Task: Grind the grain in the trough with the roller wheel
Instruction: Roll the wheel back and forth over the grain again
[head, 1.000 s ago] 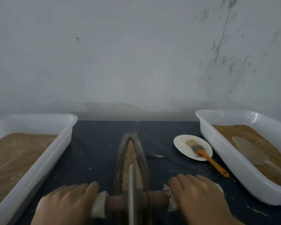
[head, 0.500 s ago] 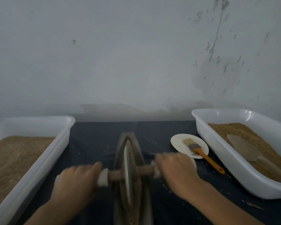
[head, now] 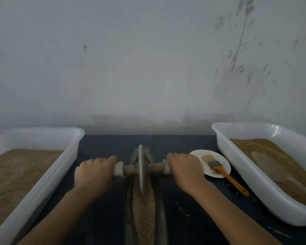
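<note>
Left hand (head: 94,174) and right hand (head: 185,167) clenched around roller wheel (head: 141,167) axle (cloth-wrapped, seemingly). Upright in trough (head: 163,221), over grain (head: 143,209).

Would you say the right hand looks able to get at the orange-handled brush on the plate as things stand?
Probably yes. The brush lies on the small plate just beside the right hand, with nothing between them. But that hand grips the roller wheel's handle, so it would have to let go first.
</note>
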Demonstrator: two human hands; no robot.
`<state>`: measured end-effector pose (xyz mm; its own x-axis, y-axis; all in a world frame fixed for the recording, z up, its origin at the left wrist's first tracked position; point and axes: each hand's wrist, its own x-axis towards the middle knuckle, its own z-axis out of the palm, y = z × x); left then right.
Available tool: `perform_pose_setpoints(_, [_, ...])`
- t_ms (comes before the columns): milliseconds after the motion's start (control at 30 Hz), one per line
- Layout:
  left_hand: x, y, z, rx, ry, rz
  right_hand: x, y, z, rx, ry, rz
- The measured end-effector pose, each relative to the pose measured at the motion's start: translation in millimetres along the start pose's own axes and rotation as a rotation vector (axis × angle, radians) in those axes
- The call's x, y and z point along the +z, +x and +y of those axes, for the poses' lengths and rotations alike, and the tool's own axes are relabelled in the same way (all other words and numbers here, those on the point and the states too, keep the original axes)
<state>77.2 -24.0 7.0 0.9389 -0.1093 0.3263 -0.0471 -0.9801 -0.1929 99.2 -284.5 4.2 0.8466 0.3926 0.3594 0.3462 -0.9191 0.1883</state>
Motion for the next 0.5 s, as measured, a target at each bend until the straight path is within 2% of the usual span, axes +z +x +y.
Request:
perform_pose_setpoints(67, [1.3,1.6,-1.5,0.004,-0.014,-0.009,-1.1,4.3,1.3,-0.005,-0.009,0.021])
perform_pose_setpoints(233, [-8.2,-51.9,3.3,0.091,-0.072,-0.030,-21.0,-50.8,-4.6,-0.063,0.038,-0.084])
perform_pose_setpoints(400, [-24.5,-91.4,-6.4,0.194,-0.130,-0.089,-39.8,-99.2,-9.5,-0.201,-0.005,0.134])
perform_pose_setpoints(500, [-22.7,-84.8,-5.6,0.189,-0.155,-0.081,-34.3,-89.3,-9.2,-0.186,-0.014,0.117])
